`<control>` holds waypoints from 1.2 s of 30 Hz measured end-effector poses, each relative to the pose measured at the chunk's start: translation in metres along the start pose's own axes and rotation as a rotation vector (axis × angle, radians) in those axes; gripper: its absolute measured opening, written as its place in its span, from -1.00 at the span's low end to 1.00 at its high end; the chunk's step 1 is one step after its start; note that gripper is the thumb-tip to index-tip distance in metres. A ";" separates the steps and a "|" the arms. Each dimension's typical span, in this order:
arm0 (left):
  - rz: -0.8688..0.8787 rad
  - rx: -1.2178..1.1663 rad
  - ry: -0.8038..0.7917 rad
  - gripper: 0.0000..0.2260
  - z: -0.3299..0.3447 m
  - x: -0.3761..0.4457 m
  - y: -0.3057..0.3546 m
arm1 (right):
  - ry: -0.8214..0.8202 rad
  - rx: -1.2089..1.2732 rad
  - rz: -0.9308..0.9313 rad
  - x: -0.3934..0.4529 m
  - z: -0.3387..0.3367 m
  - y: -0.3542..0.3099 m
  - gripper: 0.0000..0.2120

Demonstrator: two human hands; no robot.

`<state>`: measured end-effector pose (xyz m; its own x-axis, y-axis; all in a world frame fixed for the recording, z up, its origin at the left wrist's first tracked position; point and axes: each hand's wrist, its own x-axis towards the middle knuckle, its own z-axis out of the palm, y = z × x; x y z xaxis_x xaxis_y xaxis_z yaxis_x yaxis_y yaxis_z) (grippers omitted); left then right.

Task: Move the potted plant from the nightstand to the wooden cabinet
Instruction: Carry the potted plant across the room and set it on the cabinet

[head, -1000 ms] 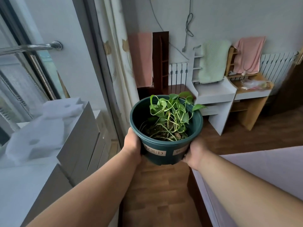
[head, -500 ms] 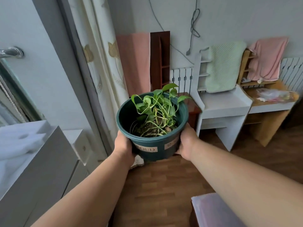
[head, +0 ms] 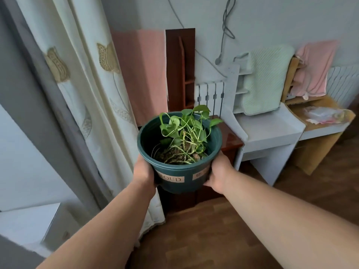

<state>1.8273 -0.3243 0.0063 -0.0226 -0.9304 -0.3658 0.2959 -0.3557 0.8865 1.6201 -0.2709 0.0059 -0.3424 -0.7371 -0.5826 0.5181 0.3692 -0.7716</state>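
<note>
Both arms stretched out, left hand (head: 144, 172) and right hand (head: 218, 172) gripping opposite sides of the pot (head: 178, 152). It's held upright in the air, just in front of the cabinet (head: 231, 138), not set down yet.

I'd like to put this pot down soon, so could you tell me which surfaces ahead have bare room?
The red-brown cabinet top behind the potted plant shows bare. The white desk right of it is bare too. The tan desk beyond holds a plastic bag.

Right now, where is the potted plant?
In the head view the potted plant is mid-frame, held off the floor between the left hand and right hand, in front of the dark reddish wooden cabinet.
</note>
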 end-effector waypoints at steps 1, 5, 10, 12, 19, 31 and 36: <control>-0.009 0.002 -0.013 -0.55 0.004 0.017 0.009 | 0.016 0.006 -0.009 0.010 0.009 -0.007 -0.40; -0.032 0.055 -0.030 -0.50 0.029 0.081 0.033 | 0.065 0.117 -0.031 0.046 0.030 -0.029 -0.45; -0.095 0.107 -0.102 -0.52 0.078 0.141 0.035 | 0.108 0.200 -0.047 0.093 0.020 -0.056 -0.40; -0.153 0.109 -0.109 -0.50 0.097 0.158 0.029 | 0.146 0.198 -0.057 0.114 0.012 -0.069 -0.40; -0.403 0.052 -0.142 -0.37 0.188 0.230 -0.006 | 0.216 0.226 0.008 0.216 -0.038 -0.105 -0.47; -0.435 -0.034 0.007 -0.55 0.336 0.399 -0.073 | 0.196 0.227 0.105 0.439 -0.100 -0.194 -0.51; -0.406 0.076 0.014 -0.60 0.364 0.446 -0.093 | 0.206 0.254 0.160 0.497 -0.117 -0.199 -0.50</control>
<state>1.4424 -0.7382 -0.1360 -0.1099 -0.7122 -0.6933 0.1940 -0.6995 0.6878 1.2553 -0.6447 -0.1597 -0.3781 -0.5423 -0.7503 0.7475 0.2993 -0.5930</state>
